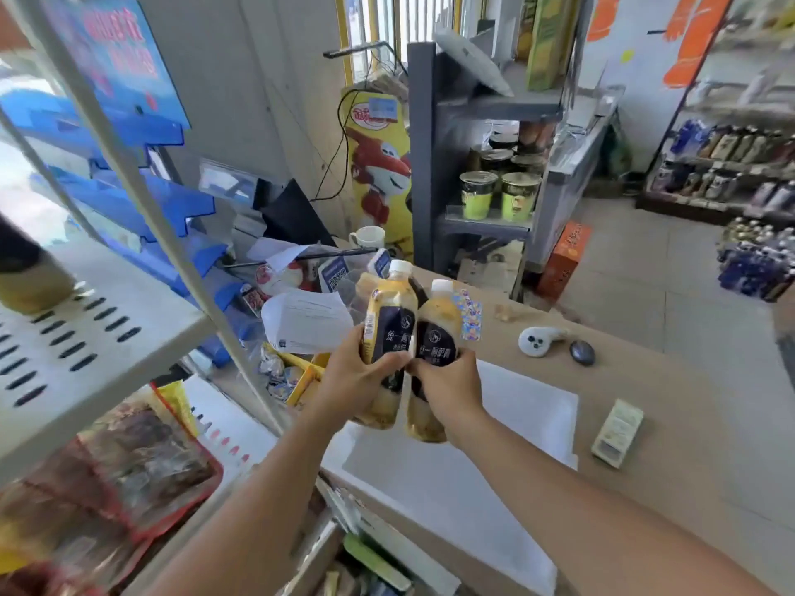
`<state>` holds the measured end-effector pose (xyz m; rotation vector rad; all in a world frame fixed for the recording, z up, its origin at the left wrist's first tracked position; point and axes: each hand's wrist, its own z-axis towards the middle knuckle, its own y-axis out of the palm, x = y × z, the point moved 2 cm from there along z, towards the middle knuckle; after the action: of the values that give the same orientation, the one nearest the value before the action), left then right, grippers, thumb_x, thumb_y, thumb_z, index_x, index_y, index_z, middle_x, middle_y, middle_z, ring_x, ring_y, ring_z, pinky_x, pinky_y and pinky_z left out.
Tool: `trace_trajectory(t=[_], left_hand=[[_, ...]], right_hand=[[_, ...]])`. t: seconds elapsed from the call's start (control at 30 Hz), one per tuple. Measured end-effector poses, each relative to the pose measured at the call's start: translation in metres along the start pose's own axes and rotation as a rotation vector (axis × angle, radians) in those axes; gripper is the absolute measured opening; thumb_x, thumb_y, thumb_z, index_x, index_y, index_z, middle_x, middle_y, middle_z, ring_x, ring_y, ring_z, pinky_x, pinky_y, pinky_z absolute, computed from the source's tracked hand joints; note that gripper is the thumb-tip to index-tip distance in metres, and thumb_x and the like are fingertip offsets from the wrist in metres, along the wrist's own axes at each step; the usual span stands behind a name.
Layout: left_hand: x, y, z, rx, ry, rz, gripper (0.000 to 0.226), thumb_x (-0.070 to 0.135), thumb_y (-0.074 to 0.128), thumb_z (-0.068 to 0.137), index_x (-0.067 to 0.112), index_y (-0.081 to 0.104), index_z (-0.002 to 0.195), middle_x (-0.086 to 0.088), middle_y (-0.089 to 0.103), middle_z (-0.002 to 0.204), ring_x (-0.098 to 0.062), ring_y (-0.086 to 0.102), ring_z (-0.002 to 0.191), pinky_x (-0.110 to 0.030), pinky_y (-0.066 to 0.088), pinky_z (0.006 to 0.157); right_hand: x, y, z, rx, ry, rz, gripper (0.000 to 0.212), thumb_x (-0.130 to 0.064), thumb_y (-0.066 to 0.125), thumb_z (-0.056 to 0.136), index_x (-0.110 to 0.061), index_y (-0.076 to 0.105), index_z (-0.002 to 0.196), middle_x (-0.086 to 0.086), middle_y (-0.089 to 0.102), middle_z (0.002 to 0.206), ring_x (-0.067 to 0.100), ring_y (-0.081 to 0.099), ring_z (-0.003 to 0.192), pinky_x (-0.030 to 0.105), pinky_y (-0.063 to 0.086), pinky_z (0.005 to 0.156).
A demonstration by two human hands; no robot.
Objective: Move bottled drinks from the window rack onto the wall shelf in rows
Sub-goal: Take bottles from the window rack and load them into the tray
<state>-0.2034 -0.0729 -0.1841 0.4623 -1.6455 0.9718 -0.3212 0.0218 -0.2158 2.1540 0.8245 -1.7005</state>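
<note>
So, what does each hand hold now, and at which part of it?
The left hand grips one bottle around its lower middle, over the dark label. The right hand grips a second bottle likewise. Caps and necks are free.

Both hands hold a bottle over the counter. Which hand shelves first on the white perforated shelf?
Left, probably. The left hand grips its bottle on the side nearer the white perforated shelf at the picture's left. The right hand and its bottle sit farther away, with the left bottle between them and the shelf.
</note>
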Motion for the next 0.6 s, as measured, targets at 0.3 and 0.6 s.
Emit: trace_trajectory(t=[0.3, 0.6], left_hand=[[-0.084, 0.037, 0.049, -0.038, -0.188, 0.619, 0.042, 0.046, 0.072, 0.079, 0.021, 0.046, 0.101, 0.003, 0.056, 0.083, -0.027, 0.062, 0.085, -0.033, 0.041, 0.062], [-0.128, 0.076, 0.043, -0.116, -0.161, 1.119, 0.071, 0.030, 0.061, 0.089, 0.017, 0.023, 0.148, -0.011, 0.053, 0.124, -0.035, 0.065, 0.091, -0.035, 0.039, 0.059]], right_hand=[[0.074, 0.004, 0.028, -0.005, 0.321, -0.076, 0.054, -0.035, 0.083, 0.075, -0.015, 0.047, 0.108, 0.000, 0.060, 0.094, 0.015, 0.061, 0.078, 0.031, 0.046, 0.065], [0.132, 0.013, 0.029, -0.066, 0.539, -0.098, 0.051, -0.030, 0.081, 0.073, -0.013, 0.049, 0.109, 0.008, 0.063, 0.098, 0.021, 0.064, 0.078, 0.028, 0.044, 0.056]])
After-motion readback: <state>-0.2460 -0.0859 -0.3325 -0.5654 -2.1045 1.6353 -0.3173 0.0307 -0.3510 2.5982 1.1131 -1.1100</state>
